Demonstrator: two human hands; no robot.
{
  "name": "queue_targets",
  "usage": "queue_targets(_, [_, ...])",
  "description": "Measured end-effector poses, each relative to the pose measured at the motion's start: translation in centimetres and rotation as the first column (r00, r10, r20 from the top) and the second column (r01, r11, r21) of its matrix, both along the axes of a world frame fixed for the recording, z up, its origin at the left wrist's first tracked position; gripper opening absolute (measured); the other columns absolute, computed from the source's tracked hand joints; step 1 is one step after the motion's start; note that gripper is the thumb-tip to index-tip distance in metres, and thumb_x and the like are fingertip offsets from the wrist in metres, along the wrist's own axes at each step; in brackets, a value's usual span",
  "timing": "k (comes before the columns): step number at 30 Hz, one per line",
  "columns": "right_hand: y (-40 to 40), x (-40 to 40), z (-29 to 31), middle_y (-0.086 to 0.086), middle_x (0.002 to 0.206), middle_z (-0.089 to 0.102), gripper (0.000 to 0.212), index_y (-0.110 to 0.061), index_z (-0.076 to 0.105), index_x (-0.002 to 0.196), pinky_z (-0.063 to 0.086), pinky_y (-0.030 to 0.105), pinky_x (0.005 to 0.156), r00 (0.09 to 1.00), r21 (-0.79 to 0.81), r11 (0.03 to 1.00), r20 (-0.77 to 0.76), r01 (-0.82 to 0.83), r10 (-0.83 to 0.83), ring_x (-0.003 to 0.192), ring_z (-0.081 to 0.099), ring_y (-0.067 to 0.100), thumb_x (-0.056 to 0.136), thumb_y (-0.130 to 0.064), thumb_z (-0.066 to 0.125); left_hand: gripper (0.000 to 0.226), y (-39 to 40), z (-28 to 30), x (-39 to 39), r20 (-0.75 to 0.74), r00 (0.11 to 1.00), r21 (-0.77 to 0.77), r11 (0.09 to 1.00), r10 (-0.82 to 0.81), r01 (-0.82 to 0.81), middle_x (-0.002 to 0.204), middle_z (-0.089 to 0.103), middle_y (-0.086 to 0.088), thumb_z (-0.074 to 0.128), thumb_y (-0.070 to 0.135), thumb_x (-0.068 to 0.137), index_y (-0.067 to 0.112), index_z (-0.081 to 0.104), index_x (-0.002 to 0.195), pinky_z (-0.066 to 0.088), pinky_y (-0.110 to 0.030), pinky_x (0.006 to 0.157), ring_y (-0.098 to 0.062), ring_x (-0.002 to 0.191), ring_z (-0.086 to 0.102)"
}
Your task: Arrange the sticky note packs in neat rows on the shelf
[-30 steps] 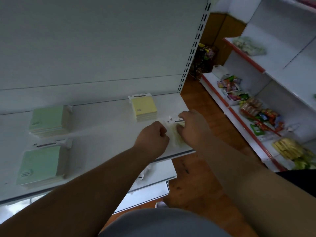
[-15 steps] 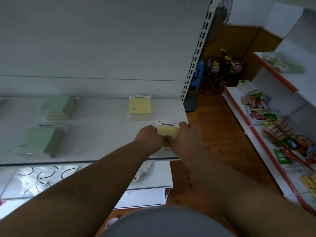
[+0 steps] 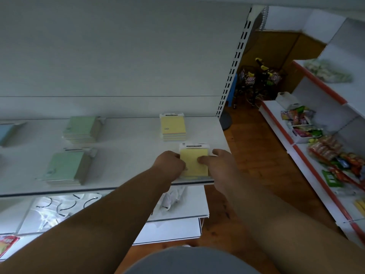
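A yellow sticky note pack (image 3: 194,161) with a white header lies at the front right of the white shelf (image 3: 128,155). My left hand (image 3: 169,165) grips its left edge with curled fingers. My right hand (image 3: 219,165) holds its right side, thumb pressed on top. Behind it a second stack of yellow packs (image 3: 173,126) stands by the back panel. Two stacks of green packs sit to the left, one at the back (image 3: 82,128) and one in front (image 3: 66,168). A blue pack (image 3: 6,133) shows at the far left edge.
Below the shelf, a lower shelf (image 3: 185,212) holds clear plastic bags. A wooden floor (image 3: 256,155) runs to the right. Across the aisle a red-edged shelf unit (image 3: 308,155) carries snack packets. Shopping carts (image 3: 256,80) and a fan stand at the aisle's far end.
The camera view rose and shifted. My hands spread apart on the front yellow pack, so more of its top shows now; the pack stays near the shelf's front right corner.
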State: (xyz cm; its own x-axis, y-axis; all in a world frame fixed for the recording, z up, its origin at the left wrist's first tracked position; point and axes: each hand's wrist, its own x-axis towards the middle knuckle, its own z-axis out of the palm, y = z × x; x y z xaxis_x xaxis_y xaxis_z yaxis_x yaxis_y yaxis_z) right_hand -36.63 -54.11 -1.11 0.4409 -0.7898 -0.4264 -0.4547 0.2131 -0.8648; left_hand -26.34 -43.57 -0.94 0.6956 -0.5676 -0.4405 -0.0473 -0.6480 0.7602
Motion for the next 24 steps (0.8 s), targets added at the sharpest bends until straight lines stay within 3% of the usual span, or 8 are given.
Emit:
queue_targets(3, [2.0, 1.6, 0.6, 0.006, 0.108, 0.069, 0.039, -0.022, 0.065, 0.11, 0.058, 0.039, 0.075, 0.991, -0.124, 0.987, 0.071, -0.101, 0.111, 0.09, 0.066, 0.021, 0.074, -0.008, 0.069, 0.029, 2.9, -0.2, 0.5, 0.134, 0.984, -0.177, 0.98, 0.119, -0.094, 0.09, 0.063, 0.006, 0.06, 0.008, 0.078, 0.024, 0.057, 0.103, 0.047, -0.018, 0.052, -0.005, 0.071, 0.062])
queue_targets(5, [3.4, 2.4, 1.1, -0.007, 0.107, 0.067, 0.047, -0.029, 0.061, 0.116, 0.05, 0.018, 0.066, 0.975, -0.312, 0.934, 0.073, -0.175, 0.208, 0.092, 0.062, 0.005, 0.075, -0.006, 0.064, 0.034, 4.4, -0.6, 0.9, 0.291, 0.944, -0.275, 0.959, 0.152, -0.069, 0.098, 0.058, 0.008, 0.062, 0.01, 0.078, 0.032, 0.046, 0.1, 0.046, -0.019, 0.058, -0.003, 0.075, 0.06])
queue_targets(7, [4.4, 2.8, 0.8, -0.012, 0.114, 0.065, 0.053, -0.032, 0.055, 0.124, 0.043, 0.007, 0.068, 0.962, -0.416, 0.881, 0.05, -0.224, 0.269, 0.097, 0.059, -0.001, 0.078, -0.006, 0.062, 0.038, 5.5, -1.3, 1.1, 0.369, 0.915, -0.316, 0.948, 0.162, -0.04, 0.103, 0.053, 0.008, 0.063, 0.012, 0.079, 0.032, 0.043, 0.104, 0.042, -0.016, 0.06, -0.003, 0.078, 0.057])
queue_targets(11, [5.7, 2.2, -1.9, -0.007, 0.137, 0.053, 0.054, -0.031, 0.039, 0.137, 0.04, 0.012, 0.087, 0.964, -0.418, 0.872, -0.05, -0.256, 0.26, 0.122, 0.051, 0.011, 0.091, -0.013, 0.058, 0.037, 6.1, -3.3, 0.8, 0.424, 0.903, -0.271, 0.961, 0.065, 0.058, 0.106, 0.054, 0.002, 0.058, 0.01, 0.082, 0.018, 0.045, 0.116, 0.044, -0.025, 0.07, -0.015, 0.086, 0.056])
queue_targets(14, [6.7, 1.7, -2.9, -0.008, 0.141, 0.049, 0.048, -0.03, 0.033, 0.142, 0.033, 0.001, 0.085, 0.975, -0.492, 0.847, -0.026, -0.203, 0.219, 0.12, 0.045, 0.002, 0.098, -0.023, 0.05, 0.036, 6.5, -3.7, 0.5, 0.451, 0.885, -0.344, 0.937, 0.113, 0.056, 0.1, 0.054, 0.011, 0.059, 0.013, 0.085, 0.03, 0.041, 0.111, 0.039, -0.014, 0.064, -0.008, 0.083, 0.056])
queue_targets(18, [7.5, 1.2, -3.4, -0.007, 0.142, 0.048, 0.044, -0.028, 0.033, 0.142, 0.033, 0.005, 0.092, 0.974, -0.56, 0.804, -0.02, -0.198, 0.226, 0.126, 0.047, 0.007, 0.099, -0.033, 0.041, 0.038, 6.7, -4.1, 0.2, 0.475, 0.87, -0.329, 0.944, 0.131, 0.037, 0.096, 0.058, 0.009, 0.063, 0.016, 0.084, 0.036, 0.036, 0.103, 0.038, -0.014, 0.062, -0.008, 0.081, 0.055])
queue_targets(21, [7.2, 1.1, -3.5, -0.009, 0.139, 0.051, 0.04, -0.03, 0.035, 0.138, 0.029, -0.005, 0.085, 0.959, -0.612, 0.752, -0.036, -0.244, 0.281, 0.12, 0.048, 0.002, 0.099, -0.032, 0.042, 0.044, 6.4, -4.1, 0.4, 0.477, 0.858, -0.344, 0.939, 0.191, -0.018, 0.093, 0.055, 0.012, 0.065, 0.016, 0.083, 0.041, 0.032, 0.098, 0.035, -0.011, 0.06, -0.007, 0.081, 0.054])
queue_targets(24, [6.9, 0.7, -4.1, -0.006, 0.138, 0.054, 0.036, -0.026, 0.04, 0.136, 0.033, 0.009, 0.089, 0.956, -0.595, 0.752, -0.118, -0.285, 0.269, 0.12, 0.055, 0.014, 0.1, -0.029, 0.044, 0.031, 6.2, -4.3, 0.5, 0.478, 0.865, -0.266, 0.964, 0.149, -0.018, 0.093, 0.058, 0.004, 0.062, 0.017, 0.083, 0.03, 0.039, 0.099, 0.037, -0.024, 0.065, -0.014, 0.081, 0.053])
